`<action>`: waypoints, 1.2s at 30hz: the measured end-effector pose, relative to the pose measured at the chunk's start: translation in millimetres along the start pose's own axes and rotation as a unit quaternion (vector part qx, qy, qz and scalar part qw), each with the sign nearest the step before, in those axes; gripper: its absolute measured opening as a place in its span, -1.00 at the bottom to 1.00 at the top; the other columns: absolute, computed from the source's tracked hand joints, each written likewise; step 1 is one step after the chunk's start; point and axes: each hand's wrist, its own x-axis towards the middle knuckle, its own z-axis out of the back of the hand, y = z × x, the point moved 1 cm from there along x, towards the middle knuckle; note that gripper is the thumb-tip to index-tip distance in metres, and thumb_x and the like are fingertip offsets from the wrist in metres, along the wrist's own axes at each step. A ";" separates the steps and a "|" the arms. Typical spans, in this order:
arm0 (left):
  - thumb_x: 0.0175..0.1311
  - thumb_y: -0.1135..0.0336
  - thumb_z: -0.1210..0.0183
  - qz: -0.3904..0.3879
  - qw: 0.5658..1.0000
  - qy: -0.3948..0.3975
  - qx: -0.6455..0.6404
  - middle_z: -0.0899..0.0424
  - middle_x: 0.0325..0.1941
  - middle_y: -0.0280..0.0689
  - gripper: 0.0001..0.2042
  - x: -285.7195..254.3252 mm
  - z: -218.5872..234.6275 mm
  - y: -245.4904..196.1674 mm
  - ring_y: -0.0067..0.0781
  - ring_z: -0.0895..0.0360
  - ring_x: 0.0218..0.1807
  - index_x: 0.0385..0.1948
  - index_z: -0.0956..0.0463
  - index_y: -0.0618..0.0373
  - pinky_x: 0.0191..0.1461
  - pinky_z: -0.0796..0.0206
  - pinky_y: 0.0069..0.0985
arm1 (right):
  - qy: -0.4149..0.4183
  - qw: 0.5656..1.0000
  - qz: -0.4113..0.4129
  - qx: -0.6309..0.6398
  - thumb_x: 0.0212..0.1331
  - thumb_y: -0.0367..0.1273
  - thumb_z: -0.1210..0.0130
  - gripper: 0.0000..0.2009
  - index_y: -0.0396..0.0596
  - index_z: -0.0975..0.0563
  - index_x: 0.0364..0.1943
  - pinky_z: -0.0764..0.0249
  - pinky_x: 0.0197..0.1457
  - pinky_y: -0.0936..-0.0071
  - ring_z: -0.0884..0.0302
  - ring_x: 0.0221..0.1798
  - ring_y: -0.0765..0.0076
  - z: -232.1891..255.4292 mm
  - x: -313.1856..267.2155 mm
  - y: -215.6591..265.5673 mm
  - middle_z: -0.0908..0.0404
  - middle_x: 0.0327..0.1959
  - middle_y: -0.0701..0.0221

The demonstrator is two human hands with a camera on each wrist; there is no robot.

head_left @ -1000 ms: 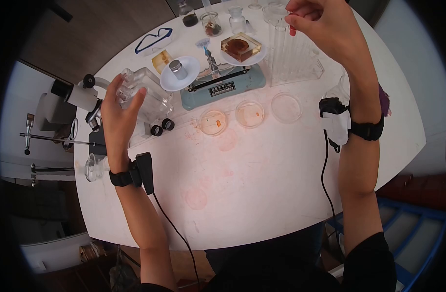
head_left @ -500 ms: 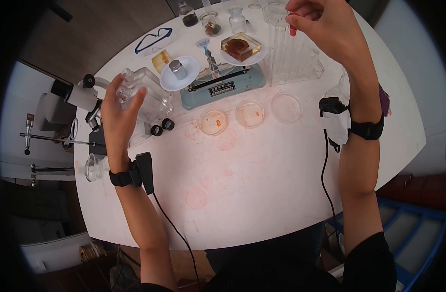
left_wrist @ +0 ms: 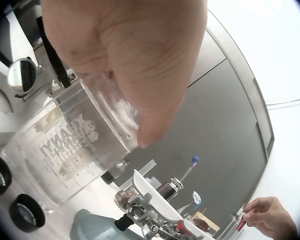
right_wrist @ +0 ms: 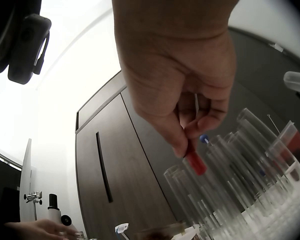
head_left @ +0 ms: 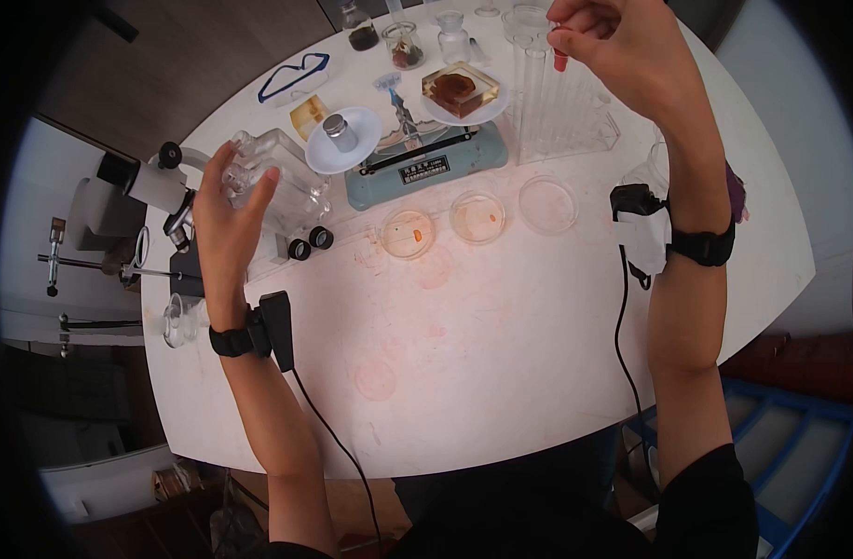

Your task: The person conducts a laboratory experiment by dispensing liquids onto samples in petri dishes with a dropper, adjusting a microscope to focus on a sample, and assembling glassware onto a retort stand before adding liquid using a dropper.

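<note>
My left hand [head_left: 231, 210] grips the top of a clear square bottle [head_left: 291, 172] at the table's left side. In the left wrist view, worn white print shows on this bottle [left_wrist: 72, 142], and the thumb lies along its shoulder. My right hand [head_left: 617, 51] is raised at the back right, over a rack of glass test tubes [head_left: 535, 102]. Between thumb and fingertips it pinches a small red cylinder [right_wrist: 196, 163], which points down among the test tube mouths in the right wrist view. Whether its lower end sits in a tube I cannot tell.
A teal balance [head_left: 426, 168] bears a metal weight [head_left: 338, 130] on one pan and an amber block [head_left: 461, 90] on the other. Three shallow dishes [head_left: 477, 217] lie before it. Two black caps [head_left: 310, 244] are by the bottle; a microscope [head_left: 156, 191] stands left, goggles [head_left: 294, 78] behind.
</note>
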 end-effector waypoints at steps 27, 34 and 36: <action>0.21 0.14 -0.35 -0.042 0.998 -0.028 0.025 -0.53 0.22 0.08 -0.36 -0.1 -2.2 6.7 -0.12 -0.50 0.27 0.23 -0.38 0.41 0.40 -0.22 -0.32 | -0.048 0.997 0.058 -0.001 0.13 -0.50 -0.29 -0.84 -0.31 -0.63 -0.23 -0.48 -0.19 0.65 -0.60 -0.33 0.54 9.5 2.2 -19.5 -0.67 -0.37 0.36; 0.16 0.12 -0.36 -0.037 0.998 -0.059 0.007 -0.59 0.19 0.03 -0.37 -1.9 -4.7 9.9 -0.09 -0.54 0.24 0.20 -0.43 0.33 0.31 -0.32 -0.34 | -0.111 0.991 0.068 0.004 0.10 -0.42 -0.35 -0.76 -0.25 -0.66 -0.17 -0.50 -0.17 0.63 -0.60 -0.28 0.59 13.7 -10.4 -3.5 -0.70 -0.29 0.38; 0.15 0.11 -0.35 -0.049 0.996 -0.073 0.013 -0.60 0.17 0.04 -0.37 -2.3 -8.5 13.0 -0.04 -0.57 0.21 0.20 -0.43 0.30 0.30 -0.35 -0.33 | -0.137 0.989 0.060 -0.002 0.11 -0.43 -0.35 -0.77 -0.25 -0.66 -0.17 -0.50 -0.17 0.64 -0.60 -0.28 0.59 13.5 -12.6 0.2 -0.70 -0.30 0.38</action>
